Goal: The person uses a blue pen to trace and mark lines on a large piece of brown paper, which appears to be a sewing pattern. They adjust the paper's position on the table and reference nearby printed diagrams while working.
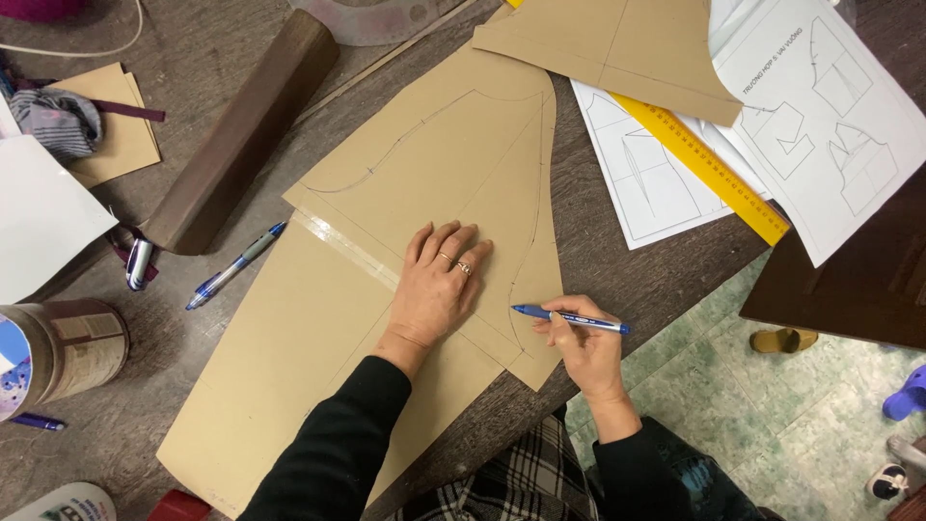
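Black sleeves and a plaid lap sit closest to the camera, at the bottom edge. Left hand (439, 289) lies flat, fingers spread, palm pressed on the brown paper pattern (405, 251), rings on two fingers. Right hand (584, 352) pinches a blue pen (569, 318) between thumb & fingers, tip pointing left at the pattern's right edge, just beside a drawn pencil curve. Pattern lies mid-desk, made of two pieces joined w/ a strip of clear tape (342, 246), lower right corner hanging past the desk (656, 280) edge.

Further out: a second blue pen (234, 265) lies left of the pattern, near a dark wooden block (246, 130). Upper right, a yellow ruler (709, 169) lies diagonally over white sheets w/ line drawings (830, 116), partly under another brown paper piece (617, 48). Far left, a round tin (63, 352) on its side. Green tiled floor (772, 405) shows lower right w/ a yellowish slipper (783, 340).
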